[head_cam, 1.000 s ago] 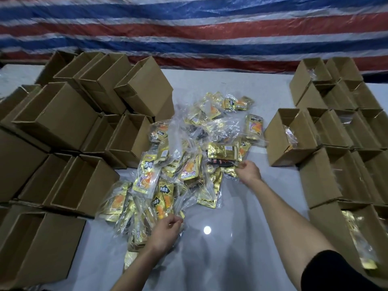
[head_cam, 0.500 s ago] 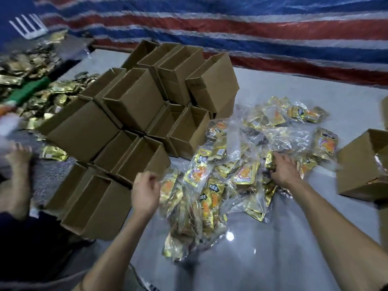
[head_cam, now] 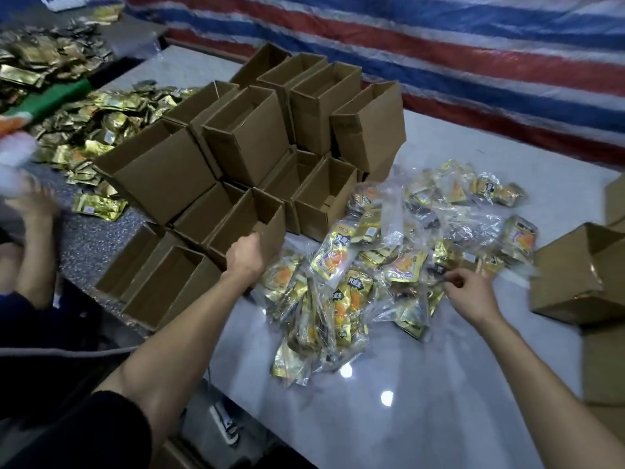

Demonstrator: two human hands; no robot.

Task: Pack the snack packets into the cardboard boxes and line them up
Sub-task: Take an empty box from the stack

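While the left grip [head_cam: 245, 257] clamps an empty brown cardboard box [head_cam: 270, 231] by its wall, gold-orange snack packets [head_cam: 333, 262] in clear wrap lie heaped mid-worktop [head_cam: 422, 418]; right grip [head_cam: 471, 292] pinched narrow there, can't tell on what.

I count some thirteen open cardboard boxes [head_cam: 250, 137] at my left, at least three further boxes [head_cam: 575, 275] at my right, several dozen snack packets [head_cam: 341, 258] too tangled to tally, uncountable loose gold packets [head_cam: 84, 130] beyond, and one other person's hand [head_cam: 32, 204] besides my left hand [head_cam: 245, 255] and right hand [head_cam: 470, 292].
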